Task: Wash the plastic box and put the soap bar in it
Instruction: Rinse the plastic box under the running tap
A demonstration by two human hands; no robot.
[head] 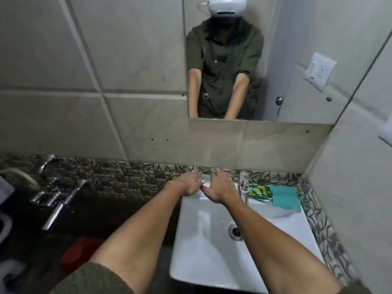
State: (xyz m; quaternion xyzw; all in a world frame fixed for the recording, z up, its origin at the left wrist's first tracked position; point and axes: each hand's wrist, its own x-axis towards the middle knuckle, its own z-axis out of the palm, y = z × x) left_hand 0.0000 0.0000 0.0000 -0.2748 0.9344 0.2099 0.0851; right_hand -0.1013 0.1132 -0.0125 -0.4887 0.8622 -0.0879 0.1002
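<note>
Scene: we stand at a white sink (212,247) with both arms stretched to its far rim, under a mirror (275,60).
Plastic box: we take the pale bluish thing (206,179) between the two hands, at the back edge of the sink, to be the box; only a sliver shows, so we cannot be sure of its shape.
Left hand: our left hand (189,183) lies palm down on the box's left side, fingers (196,173) spread forward and loosely open; whether they already grip it we cannot tell.
Right hand: our right hand (219,187) sits on the box's right side, fingers (216,172) likewise extended and not curled; contact is hidden.
Key relation: the box lies straight ahead, between both hands, its long axis seemingly running left to right along the rim; neither hand is clearly nearer, so a two-handed lift looks natural.
Soap bar: we judge the green packet (259,191) just right of the right hand, on the sink's ledge, to hold the soap; it rests against a teal cloth (286,198).
Tap: a small tap (244,183) stands beside the packet; no water runs that we can see.
Stage: we judge washing not yet begun.
Risk: a wet, thin box may slip.
</note>
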